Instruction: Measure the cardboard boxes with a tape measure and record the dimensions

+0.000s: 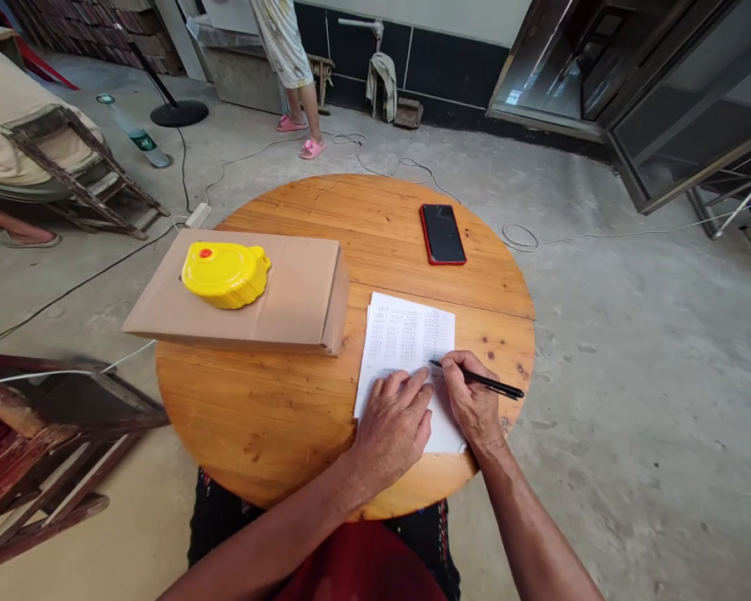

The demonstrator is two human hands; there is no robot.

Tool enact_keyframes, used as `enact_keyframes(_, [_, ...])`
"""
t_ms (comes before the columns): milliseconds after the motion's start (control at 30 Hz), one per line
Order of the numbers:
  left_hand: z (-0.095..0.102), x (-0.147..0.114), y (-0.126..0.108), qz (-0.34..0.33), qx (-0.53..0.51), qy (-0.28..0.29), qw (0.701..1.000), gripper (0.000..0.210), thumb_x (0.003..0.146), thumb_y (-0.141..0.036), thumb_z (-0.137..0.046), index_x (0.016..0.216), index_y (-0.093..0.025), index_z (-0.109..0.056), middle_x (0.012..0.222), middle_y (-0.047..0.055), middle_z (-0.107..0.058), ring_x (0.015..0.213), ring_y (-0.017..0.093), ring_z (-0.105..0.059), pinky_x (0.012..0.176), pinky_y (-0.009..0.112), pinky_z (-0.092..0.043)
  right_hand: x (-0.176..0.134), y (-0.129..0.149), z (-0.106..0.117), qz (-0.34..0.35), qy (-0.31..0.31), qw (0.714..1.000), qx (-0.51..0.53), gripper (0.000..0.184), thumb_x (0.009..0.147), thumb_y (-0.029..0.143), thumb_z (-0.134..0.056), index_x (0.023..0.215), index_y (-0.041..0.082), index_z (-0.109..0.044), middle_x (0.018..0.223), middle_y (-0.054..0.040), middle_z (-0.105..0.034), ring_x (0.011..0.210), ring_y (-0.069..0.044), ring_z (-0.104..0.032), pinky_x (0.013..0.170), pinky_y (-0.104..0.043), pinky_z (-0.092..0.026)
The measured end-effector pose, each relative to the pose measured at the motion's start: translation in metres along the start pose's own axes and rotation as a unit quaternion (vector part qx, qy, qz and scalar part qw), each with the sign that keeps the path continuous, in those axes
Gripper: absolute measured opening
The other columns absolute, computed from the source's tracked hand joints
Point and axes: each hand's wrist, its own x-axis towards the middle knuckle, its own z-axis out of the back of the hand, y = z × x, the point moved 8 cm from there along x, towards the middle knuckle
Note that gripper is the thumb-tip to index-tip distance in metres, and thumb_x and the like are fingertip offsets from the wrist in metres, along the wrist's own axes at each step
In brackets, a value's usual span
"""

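My right hand (476, 401) grips a black pen (491, 383), its tip at the lower rows of writing on a white paper sheet (406, 330). Columns of small handwritten characters cover the upper part of the sheet, too small to read. Flat on the paper's lower left lies my left hand (395, 421), fingers stretched out, holding nothing. At least one more sheet edge shows beneath the top one. Both hands rest over the near side of a round wooden table (275, 417).
A cardboard box (294, 284) with a yellow plastic case (225, 274) on top sits at the table's left. Farther back lies a red-edged phone (443, 234). Cables, a wooden stool (88, 167) and a bottle (134, 133) are on the floor. A person in pink slippers (311, 148) stands beyond.
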Motion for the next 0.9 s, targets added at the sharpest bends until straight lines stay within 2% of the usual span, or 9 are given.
enact_keyframes(900, [-0.0005,0.0015,-0.0005,-0.001,0.004,0.009,1.000,0.031,0.091,-0.020,-0.053,0.121,-0.019,-0.058,0.142,0.004,-0.054,0.115,0.027,-0.047,0.093,0.047,-0.044,0.0018,0.0032,-0.0038,0.000,0.020,1.000,-0.015,0.021,0.091,0.030,-0.052,0.075,0.020,-0.061,0.061,0.0041,-0.056,0.055,-0.012,-0.050,0.057,-0.024,-0.041])
